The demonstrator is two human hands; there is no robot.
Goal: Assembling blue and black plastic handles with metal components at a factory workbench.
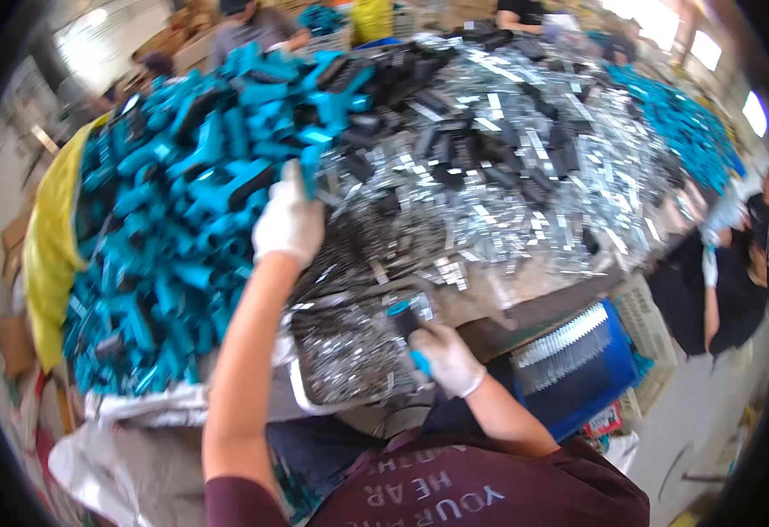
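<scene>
Just above the near edge of the desk (488,288), a teal-and-black part (403,321) was held by the right hand (444,358), its gloved fingers wrapped about the middle with teal showing at both ends. A firm grip there, with the upper end left uncovered, would be judged best. Farther in, at the right border of a heap of teal pieces (218,206), the left hand (290,227) was stretched out with a teal piece (312,163) at its fingers; whether it was pinched or only touched could not be told through the blur. Pieces would best be lifted there by a free end, so that neighbours were not dragged along. Among the other things, again from the near edge outward, a white-rimmed tray (299,386) of small metal bits was set between the forearms, where a dropped part might be lost. A blue crate (621,342) with rowed metal pieces stood beside the near edge, to the right. The left side was bounded by yellow sacking (48,241). The middle was cluttered by a silver heap (525,198) strewn with black pieces (455,149). Beyond the far edge, a co-worker (257,33) was seen.
</scene>
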